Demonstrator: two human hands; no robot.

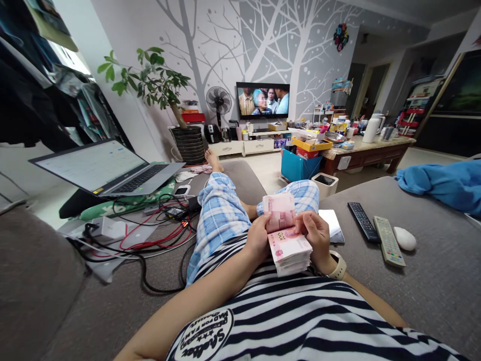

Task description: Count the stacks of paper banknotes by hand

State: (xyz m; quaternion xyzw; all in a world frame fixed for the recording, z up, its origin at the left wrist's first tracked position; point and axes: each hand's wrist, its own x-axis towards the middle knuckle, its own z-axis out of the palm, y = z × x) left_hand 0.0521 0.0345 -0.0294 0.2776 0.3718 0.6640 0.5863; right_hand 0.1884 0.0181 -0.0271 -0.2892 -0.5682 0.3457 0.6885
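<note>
A thick stack of pink 100 banknotes (289, 248) lies over my lap, bent so that part of it stands up at the far side. My left hand (259, 235) is closed around the left edge of the stack, its thumb over the fold. At the right edge my right hand (314, 235) is closed with thumb and forefinger together at the notes; the pinched corner is partly hidden by the fingers. A pale watch (338, 265) is on my right wrist. Below the notes is my striped shirt (293, 321).
On the sofa (361, 291) to the right lie a black remote (363, 221), a beige remote (389, 241), a white mouse (405, 238) and a white flat device (332, 225). To the left are an open laptop (108, 168) and tangled cables (165, 235). Beyond stands a cluttered table (387, 148).
</note>
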